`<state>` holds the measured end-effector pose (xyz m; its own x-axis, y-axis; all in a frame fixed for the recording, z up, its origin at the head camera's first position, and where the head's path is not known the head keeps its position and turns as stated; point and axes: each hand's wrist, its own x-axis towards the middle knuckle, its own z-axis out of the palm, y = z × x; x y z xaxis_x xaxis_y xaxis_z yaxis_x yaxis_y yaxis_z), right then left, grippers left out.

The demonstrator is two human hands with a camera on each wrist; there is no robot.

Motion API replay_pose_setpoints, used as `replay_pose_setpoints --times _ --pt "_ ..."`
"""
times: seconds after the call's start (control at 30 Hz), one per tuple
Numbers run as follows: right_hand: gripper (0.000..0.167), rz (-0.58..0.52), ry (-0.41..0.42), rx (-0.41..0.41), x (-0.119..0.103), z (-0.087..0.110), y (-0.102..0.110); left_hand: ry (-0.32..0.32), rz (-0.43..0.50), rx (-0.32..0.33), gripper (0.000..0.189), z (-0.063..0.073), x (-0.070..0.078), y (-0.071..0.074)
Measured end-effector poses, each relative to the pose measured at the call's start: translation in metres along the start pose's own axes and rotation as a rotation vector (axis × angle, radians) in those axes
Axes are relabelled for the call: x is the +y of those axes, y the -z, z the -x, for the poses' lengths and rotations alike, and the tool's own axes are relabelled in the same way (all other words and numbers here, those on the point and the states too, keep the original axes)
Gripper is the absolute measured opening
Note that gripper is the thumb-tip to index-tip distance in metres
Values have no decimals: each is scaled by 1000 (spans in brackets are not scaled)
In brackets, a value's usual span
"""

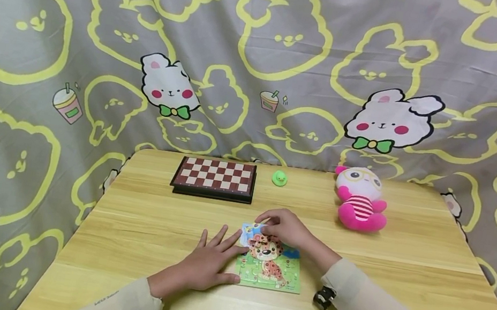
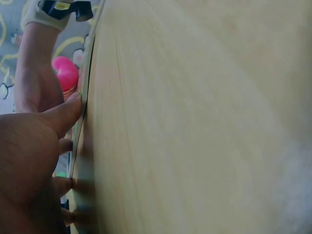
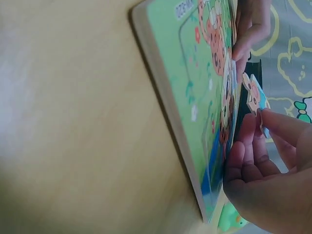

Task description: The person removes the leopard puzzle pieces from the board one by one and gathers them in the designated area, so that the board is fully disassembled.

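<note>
A jigsaw puzzle (image 1: 292,280) with a spotted cartoon leopard on green grass lies flat on the wooden table. My right hand (image 1: 287,230) is over its upper part, fingers bent. Between thumb and fingertips it pinches a puzzle piece (image 3: 257,95), tilted up off the board in the right wrist view and printed in orange and blue. On the puzzle's left side my left hand (image 1: 210,264) lies with fingers spread, its thumb and index fingertip at the board's edge. The left wrist view shows that thumb (image 2: 66,114) along the thin edge of the board.
Behind the puzzle stands a checkered board-game box (image 1: 216,176) at the left. A small green duck toy (image 1: 279,178) sits beside it, and a pink plush toy (image 1: 362,203) is at the back right. A patterned curtain (image 1: 286,101) hangs behind the table.
</note>
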<state>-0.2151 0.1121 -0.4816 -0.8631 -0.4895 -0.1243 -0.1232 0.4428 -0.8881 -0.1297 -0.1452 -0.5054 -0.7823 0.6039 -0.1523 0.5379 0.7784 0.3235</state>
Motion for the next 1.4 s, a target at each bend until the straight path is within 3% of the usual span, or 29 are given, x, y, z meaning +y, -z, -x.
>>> replay_pose_setpoints --times 0.63,1.4 --pt "23 -6 14 31 10 17 21 -8 8 10 72 -1 -2 -2" --pt "23 -49 -39 121 41 58 50 -8 8 7 71 1 0 -1"
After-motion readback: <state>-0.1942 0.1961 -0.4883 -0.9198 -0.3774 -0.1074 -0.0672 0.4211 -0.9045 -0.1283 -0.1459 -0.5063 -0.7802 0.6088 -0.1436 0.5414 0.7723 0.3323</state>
